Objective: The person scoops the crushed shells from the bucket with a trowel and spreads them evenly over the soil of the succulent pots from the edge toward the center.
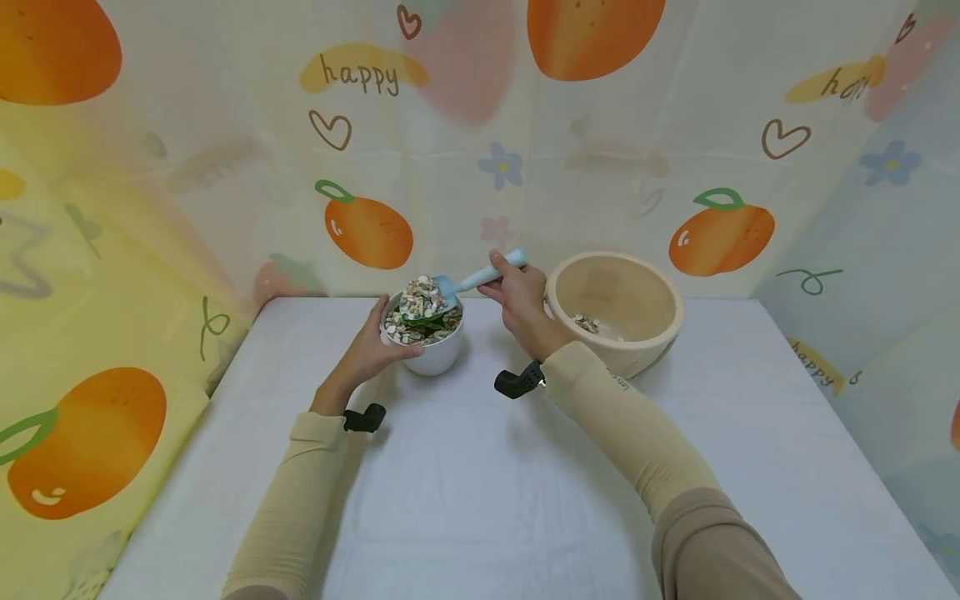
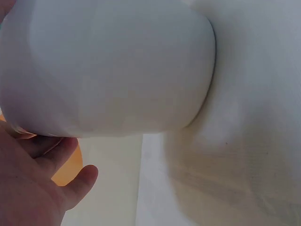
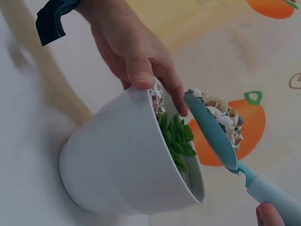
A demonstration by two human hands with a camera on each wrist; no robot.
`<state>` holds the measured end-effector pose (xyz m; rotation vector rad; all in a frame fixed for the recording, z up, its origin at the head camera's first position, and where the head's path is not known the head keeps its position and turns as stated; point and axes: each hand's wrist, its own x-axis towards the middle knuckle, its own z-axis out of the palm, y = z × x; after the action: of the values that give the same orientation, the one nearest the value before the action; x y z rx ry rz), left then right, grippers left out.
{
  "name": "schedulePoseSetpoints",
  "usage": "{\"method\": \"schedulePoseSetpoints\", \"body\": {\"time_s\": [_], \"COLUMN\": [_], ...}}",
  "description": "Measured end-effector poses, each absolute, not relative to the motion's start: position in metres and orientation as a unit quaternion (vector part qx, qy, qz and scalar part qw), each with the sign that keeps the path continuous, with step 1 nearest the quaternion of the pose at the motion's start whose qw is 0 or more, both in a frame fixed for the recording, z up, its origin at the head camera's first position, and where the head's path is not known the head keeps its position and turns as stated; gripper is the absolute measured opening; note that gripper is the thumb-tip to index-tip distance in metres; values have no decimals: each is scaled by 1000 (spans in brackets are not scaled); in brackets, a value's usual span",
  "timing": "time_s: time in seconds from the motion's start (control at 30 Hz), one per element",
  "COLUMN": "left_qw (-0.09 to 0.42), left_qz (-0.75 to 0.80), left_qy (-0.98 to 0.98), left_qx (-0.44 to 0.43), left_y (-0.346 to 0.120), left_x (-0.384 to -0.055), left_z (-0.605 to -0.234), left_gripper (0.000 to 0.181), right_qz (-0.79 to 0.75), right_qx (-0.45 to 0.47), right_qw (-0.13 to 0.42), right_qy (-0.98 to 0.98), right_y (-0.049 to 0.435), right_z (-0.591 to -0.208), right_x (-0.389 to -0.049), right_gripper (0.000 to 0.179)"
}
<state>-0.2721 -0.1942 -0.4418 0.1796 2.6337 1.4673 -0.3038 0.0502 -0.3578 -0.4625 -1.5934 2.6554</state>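
My left hand (image 1: pixel 369 348) holds a white flower pot (image 1: pixel 437 358) at its rim, with the thumb on the near side. The pot stands upright on the table. Inside it are mixed pebbles (image 1: pixel 399 332) and a green succulent (image 3: pixel 175 141). A light blue garden trowel (image 1: pixel 480 277) is gripped by its handle in my right hand (image 1: pixel 525 302). Its scoop carries a heap of pale and dark pebbles (image 3: pixel 225 117) just above the pot's opening. In the left wrist view, the white pot wall (image 2: pixel 113 70) fills much of the picture.
A large cream bowl (image 1: pixel 651 354) stands right of the pot, beside my right forearm, with a few pebbles (image 1: pixel 586 323) at its bottom. White cloth covers the table (image 1: pixel 450 500). A fruit-patterned curtain (image 1: pixel 465 208) hangs behind the table and along both sides.
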Motion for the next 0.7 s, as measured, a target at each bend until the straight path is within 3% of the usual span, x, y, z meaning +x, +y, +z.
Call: {"method": "schedulePoseSetpoints", "body": {"time_s": [0.7], "left_qw": [45], "left_qz": [494], "left_qy": [867], "left_qx": [42], "left_y": [-188], "left_x": [-271], "left_z": [-447], "left_gripper": [119], "right_qz": [757], "right_qx": [-93], "right_qw": [95], "right_qy": [-639], "right_y": [38], "right_z": [-375], "right_x": [-300], "right_gripper": [23]}}
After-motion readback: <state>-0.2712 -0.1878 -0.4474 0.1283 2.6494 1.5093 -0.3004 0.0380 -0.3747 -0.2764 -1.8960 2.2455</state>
